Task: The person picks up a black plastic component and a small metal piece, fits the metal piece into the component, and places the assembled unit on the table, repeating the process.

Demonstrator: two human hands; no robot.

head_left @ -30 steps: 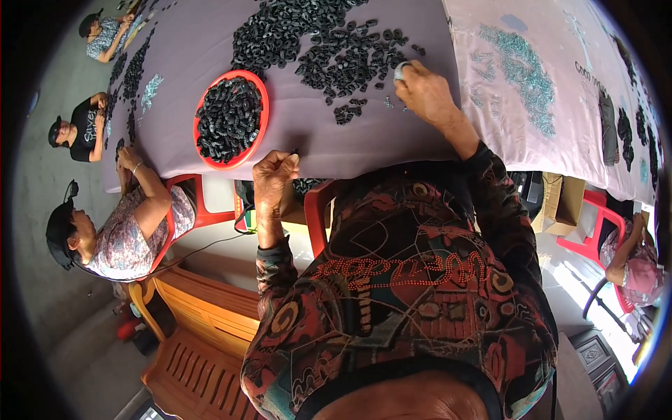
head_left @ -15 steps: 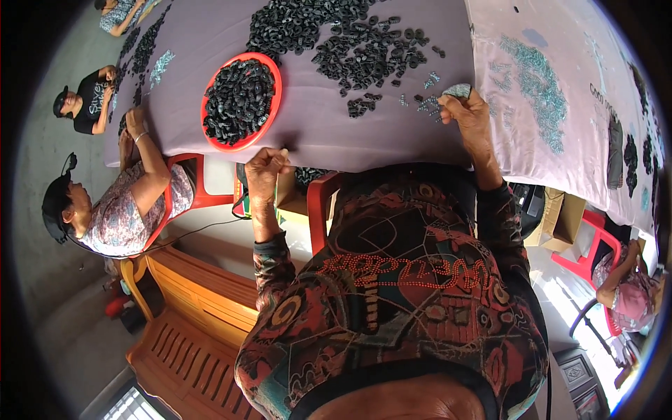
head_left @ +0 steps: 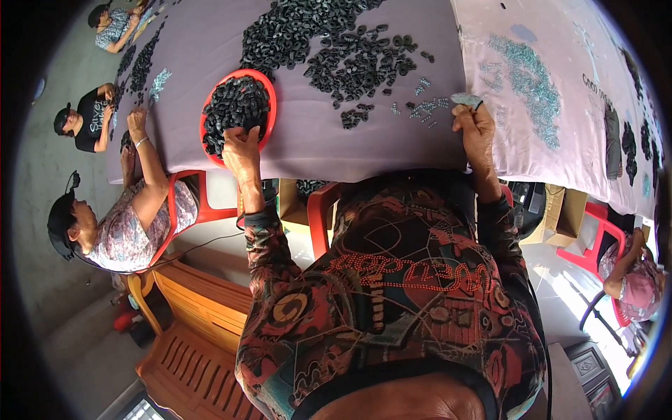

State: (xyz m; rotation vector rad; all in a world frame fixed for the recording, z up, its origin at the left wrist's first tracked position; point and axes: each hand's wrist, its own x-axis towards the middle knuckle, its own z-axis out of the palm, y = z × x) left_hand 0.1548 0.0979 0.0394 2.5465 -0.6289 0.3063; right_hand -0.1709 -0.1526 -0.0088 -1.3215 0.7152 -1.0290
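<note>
My left hand (head_left: 242, 155) reaches over the near side of a round red basin (head_left: 274, 105). Its curled fingertips meet the heap of small black ring-like parts (head_left: 236, 105) inside, and whatever they pinch is hidden. Farther right, my right hand (head_left: 477, 133) is raised near the seam between two tablecloths, its fingers closed. A small pale grey-green piece with a dark edge (head_left: 465, 100) sits at these fingertips; its kind is unclear. Just left of it lie several tiny silvery-teal, coil-like pieces (head_left: 425, 107).
Loose black parts (head_left: 357, 63) spread across the purple cloth (head_left: 315, 133). More teal pieces (head_left: 532, 84) lie on the pink cloth (head_left: 483, 21). A co-worker (head_left: 115, 231) sits at the left on a red chair (head_left: 210, 206); others sit farther along. A wooden bench (head_left: 196, 294) stands behind.
My left hand has moved left and forward from the table edge to the basin. My right hand stays near the seam, its fingers shifted slightly round the grey-green piece.
</note>
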